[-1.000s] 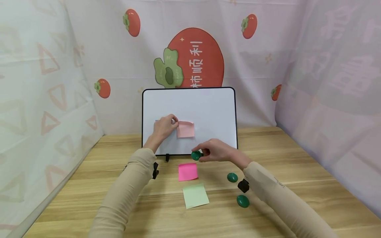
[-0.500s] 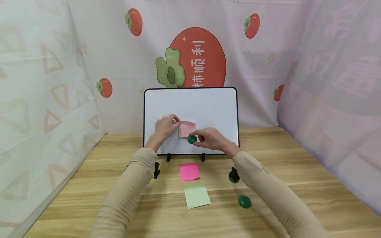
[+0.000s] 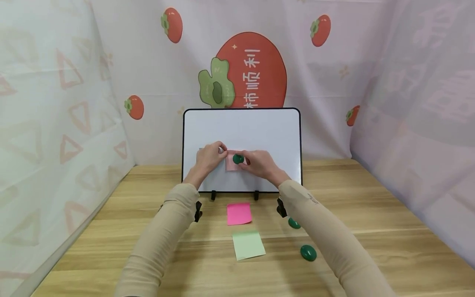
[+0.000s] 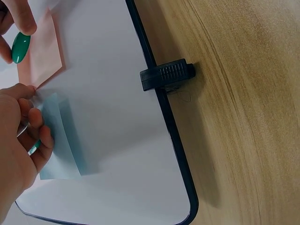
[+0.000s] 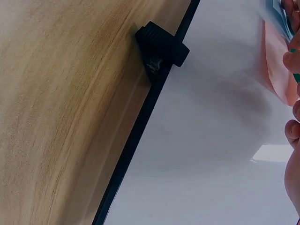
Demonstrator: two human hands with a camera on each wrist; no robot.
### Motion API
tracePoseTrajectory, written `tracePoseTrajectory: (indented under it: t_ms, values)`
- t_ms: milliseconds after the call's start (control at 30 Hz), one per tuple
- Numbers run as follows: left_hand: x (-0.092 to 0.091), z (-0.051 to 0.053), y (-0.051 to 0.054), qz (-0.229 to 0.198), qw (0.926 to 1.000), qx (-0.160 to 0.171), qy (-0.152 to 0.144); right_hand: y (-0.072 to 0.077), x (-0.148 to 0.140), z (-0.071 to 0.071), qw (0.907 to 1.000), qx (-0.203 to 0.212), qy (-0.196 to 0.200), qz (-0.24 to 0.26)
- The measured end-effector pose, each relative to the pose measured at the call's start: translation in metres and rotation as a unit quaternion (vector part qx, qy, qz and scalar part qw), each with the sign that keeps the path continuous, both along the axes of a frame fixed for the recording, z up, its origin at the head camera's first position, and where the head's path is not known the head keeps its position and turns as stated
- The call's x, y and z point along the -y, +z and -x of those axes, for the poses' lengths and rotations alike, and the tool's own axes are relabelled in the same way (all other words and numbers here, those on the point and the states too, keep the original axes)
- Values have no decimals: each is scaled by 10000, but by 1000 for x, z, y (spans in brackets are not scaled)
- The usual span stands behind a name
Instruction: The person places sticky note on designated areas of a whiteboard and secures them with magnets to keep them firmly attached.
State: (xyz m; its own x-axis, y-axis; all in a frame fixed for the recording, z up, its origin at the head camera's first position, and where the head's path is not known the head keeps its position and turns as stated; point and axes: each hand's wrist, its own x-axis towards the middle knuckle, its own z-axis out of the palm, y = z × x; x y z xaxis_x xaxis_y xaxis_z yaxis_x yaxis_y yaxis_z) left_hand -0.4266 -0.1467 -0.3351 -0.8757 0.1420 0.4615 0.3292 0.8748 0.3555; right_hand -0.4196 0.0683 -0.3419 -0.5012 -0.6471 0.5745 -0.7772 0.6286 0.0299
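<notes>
One green disc point(image 3: 238, 159) in the right grip point(image 3: 258, 163), perhaps against pink paper point(image 3: 230, 164).

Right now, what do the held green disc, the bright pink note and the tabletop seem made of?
Green disc: glossy plastic or glass, perhaps, from its highlights. Bright pink note: likely matte paper, thin and shineless. Tabletop: fairly matte wood or laminate, by its streaky grain.
</notes>
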Motion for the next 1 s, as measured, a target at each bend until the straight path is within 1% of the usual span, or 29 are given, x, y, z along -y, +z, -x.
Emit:
tracePoseTrajectory:
  t_ms: [133, 300, 467, 700, 1000]
  values:
    - [0, 0, 2, 23, 10000, 35, -16, 1, 4, 6, 9996, -141, -214, 103]
    - [0, -1, 5, 55, 10000, 63, -1, -2, 10, 14, 9983, -276, -385, 351]
    - [1, -1, 5, 65, 9999, 50, 58, -6, 15, 18, 9961, -351, -590, 559]
    - [0, -3, 5, 103, 9999, 84, 100, -6, 17, 18, 9952, -169, -713, 643]
    - [0, -6, 3, -5, 10000, 1, 87, -7, 17, 18, 9945, -57, -819, 650]
